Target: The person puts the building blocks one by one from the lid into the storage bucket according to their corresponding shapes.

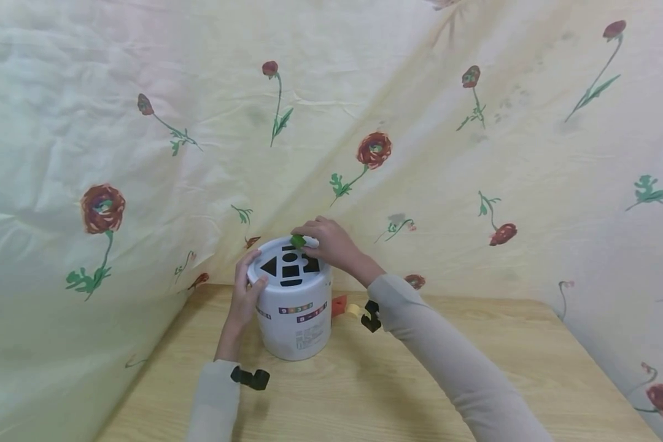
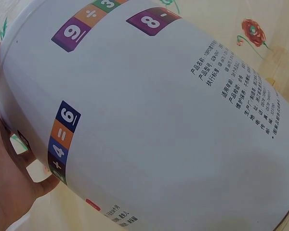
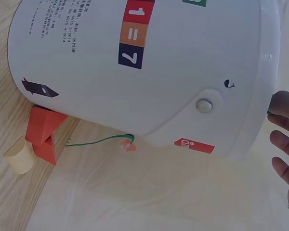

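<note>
A white shape-sorter bucket (image 1: pixel 294 328) stands upright on the wooden table, its lid (image 1: pixel 259 276) cut with dark holes of several shapes. My left hand (image 1: pixel 245 294) grips the bucket's left side, thumb at the lid's rim; in the left wrist view the hand (image 2: pixel 14 178) lies round the printed wall. Over the lid's far side, my right hand (image 1: pixel 331 245) pinches a small green block (image 1: pixel 298 240) between thumb and fingers. Whether the block touches a hole cannot be told. Only the fingers of the right hand (image 3: pixel 285 139) show in the right wrist view, beside the lid edge.
Right of the bucket, a red block (image 1: pixel 339 305) and a pale yellow cylinder (image 1: pixel 353 310) lie on the wooden table (image 1: pixel 320 399). A cream cloth with printed flowers (image 1: pixel 309 172) hangs behind and to the sides. The bucket's handle joint (image 3: pixel 204 106) is on its wall.
</note>
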The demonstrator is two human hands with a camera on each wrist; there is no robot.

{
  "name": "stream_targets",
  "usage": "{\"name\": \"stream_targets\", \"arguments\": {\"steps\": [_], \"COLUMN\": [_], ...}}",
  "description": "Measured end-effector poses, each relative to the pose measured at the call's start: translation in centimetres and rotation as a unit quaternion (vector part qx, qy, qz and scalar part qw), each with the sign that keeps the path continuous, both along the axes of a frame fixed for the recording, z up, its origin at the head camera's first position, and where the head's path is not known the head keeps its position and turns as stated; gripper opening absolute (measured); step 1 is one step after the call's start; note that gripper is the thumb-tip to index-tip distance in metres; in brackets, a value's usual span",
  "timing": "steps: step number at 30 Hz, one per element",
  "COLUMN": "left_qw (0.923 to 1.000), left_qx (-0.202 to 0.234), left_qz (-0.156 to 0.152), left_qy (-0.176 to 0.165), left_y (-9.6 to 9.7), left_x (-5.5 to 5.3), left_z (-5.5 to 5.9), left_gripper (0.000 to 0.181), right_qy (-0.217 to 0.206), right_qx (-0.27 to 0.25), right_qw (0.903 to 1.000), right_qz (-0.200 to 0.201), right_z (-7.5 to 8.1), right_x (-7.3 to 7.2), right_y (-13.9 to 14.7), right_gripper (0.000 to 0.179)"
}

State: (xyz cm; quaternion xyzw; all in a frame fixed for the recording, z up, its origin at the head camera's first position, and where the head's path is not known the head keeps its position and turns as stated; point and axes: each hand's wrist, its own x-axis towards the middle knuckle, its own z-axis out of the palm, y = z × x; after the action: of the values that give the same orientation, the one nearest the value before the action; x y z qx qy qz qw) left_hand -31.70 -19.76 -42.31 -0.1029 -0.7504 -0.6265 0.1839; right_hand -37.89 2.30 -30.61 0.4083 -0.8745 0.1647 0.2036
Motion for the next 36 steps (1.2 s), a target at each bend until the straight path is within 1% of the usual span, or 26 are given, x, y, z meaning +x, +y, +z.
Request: {"name": "stream_targets", "arguments": {"steps": [6, 9, 13, 20, 29, 36], "left_qw": [1.0, 0.9999, 1.0, 0.9999, 0.9998, 0.9998], "left_qx": [0.004, 0.006, 0.006, -0.004, -0.002, -0.005], "left_qz": [-0.007, -0.01, -0.003, 0.008, 0.013, 0.013], "left_qy": [0.0, -0.002, -0.004, -0.008, -0.015, -0.011], "left_y": [0.1, 0.2, 0.3, 0.3, 0.1, 0.1], "left_x": [0.0, 0.0, 0.0, -0.1, 0.0, -0.1], "left_z": [0.2, 0.2, 0.3, 0.4, 0.2, 0.0], "left_gripper": [0.065, 0.066, 0.065, 0.064, 0.064, 0.064], "right_qy": [-0.017, -0.028, -0.037, -0.015, 0.013, 0.026], "right_qx": [0.013, 0.021, 0.036, 0.061, 0.07, 0.073], "right_qw": [0.9998, 0.9993, 0.9984, 0.9975, 0.9957, 0.9948], "right_qz": [-0.002, -0.011, -0.024, -0.034, -0.059, -0.067], "right_z": [0.3, 0.5, 0.8, 1.1, 0.5, 0.0], "right_x": [-0.2, -0.2, -0.3, -0.5, -0.6, -0.7], "right_y": [-0.5, -0.6, -0.9, -1.5, -2.1, -2.5], "right_gripper": [0.037, 0.038, 0.04, 0.04, 0.041, 0.039]}}
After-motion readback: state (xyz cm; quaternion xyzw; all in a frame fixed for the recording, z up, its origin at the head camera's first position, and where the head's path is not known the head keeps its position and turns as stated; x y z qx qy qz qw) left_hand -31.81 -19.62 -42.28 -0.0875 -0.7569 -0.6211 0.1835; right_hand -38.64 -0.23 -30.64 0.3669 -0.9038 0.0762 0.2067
